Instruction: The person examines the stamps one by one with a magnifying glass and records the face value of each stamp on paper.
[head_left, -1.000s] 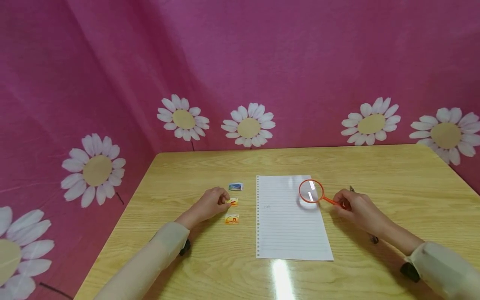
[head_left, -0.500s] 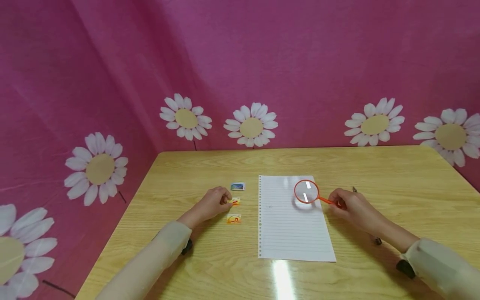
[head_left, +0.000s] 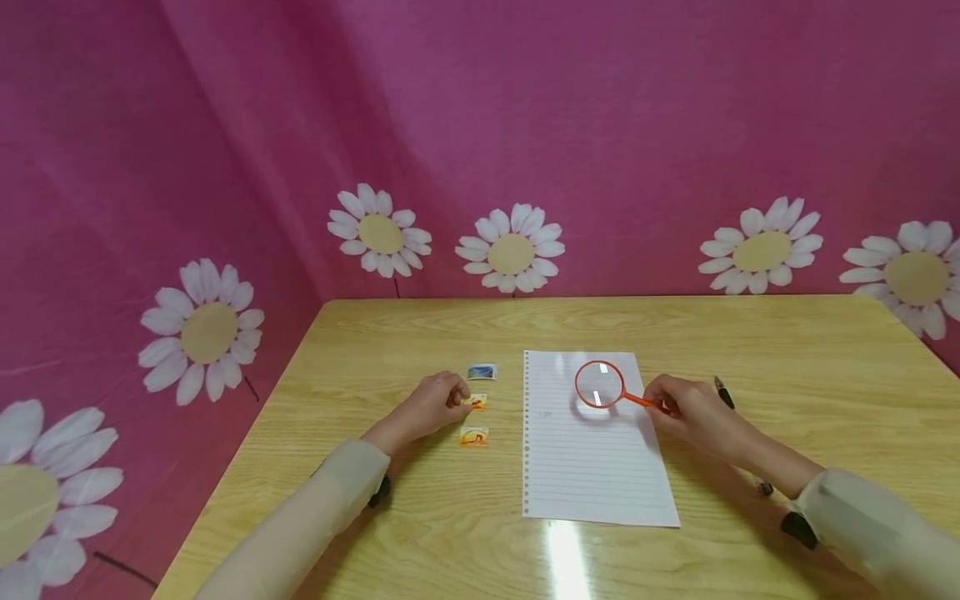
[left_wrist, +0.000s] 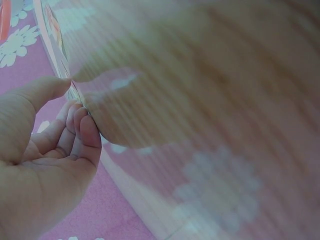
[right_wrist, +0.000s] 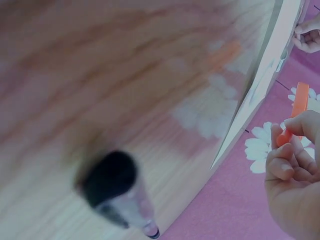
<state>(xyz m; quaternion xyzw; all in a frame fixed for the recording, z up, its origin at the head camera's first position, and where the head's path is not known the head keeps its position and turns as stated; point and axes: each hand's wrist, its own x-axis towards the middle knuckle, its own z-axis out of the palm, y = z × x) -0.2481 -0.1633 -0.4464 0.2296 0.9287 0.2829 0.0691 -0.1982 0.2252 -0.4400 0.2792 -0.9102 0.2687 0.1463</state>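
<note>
My left hand (head_left: 423, 410) is at the left edge of the middle stamp (head_left: 478, 402), a small yellow and red one, with thumb and fingertips on it; the fingers partly cover it. A blue stamp (head_left: 482, 372) lies beyond it and an orange-yellow stamp (head_left: 474, 437) nearer. My right hand (head_left: 693, 414) grips the orange handle of a round magnifying glass (head_left: 624, 395). Its lens is held above the upper right part of a lined sheet (head_left: 585, 479), casting a shadow there. In the right wrist view, thumb and fingers pinch the handle (right_wrist: 300, 102).
A dark pen (head_left: 723, 393) lies on the wooden table (head_left: 420, 533) beneath my right forearm, partly hidden; its blurred thick end (right_wrist: 112, 177) looms in the right wrist view. Faint handwriting marks the sheet's left side. A pink flowered cloth (head_left: 600, 125) hangs behind the table.
My right hand has brought the magnifying glass leftward over the sheet, baring more of the pen's tip. My left hand stays at the middle stamp. The whole view has shifted slightly.
</note>
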